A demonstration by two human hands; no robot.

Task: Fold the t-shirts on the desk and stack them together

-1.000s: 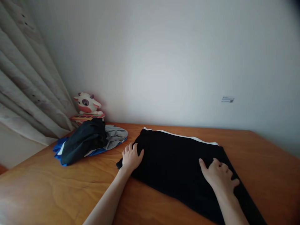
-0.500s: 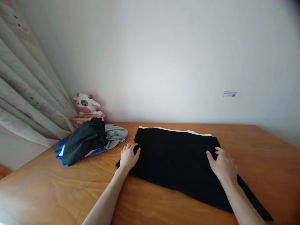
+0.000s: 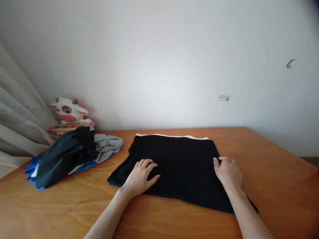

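Note:
A black garment (image 3: 179, 169) lies flat and folded on the wooden table, with a strip of white edge showing along its far side. Its exact kind cannot be made out. My left hand (image 3: 141, 176) rests on the garment's left part, open, thumb and fingers apart. At the right edge, my right hand (image 3: 228, 171) has its fingers curled and its thumb close to them, closed on the cloth. The near right corner of the garment sticks out beyond my right forearm.
On the left lies a pile of clothes (image 3: 67, 156), dark, grey and blue. Behind it a cow toy (image 3: 68, 109) with a keyboard stands by the curtain (image 3: 22, 122). The white wall (image 3: 159, 66) bounds the table (image 3: 62, 212) at the back.
My left hand has moved from the garment's left edge onto its surface. My right hand's fingers have closed at the right edge. The view has turned to the right.

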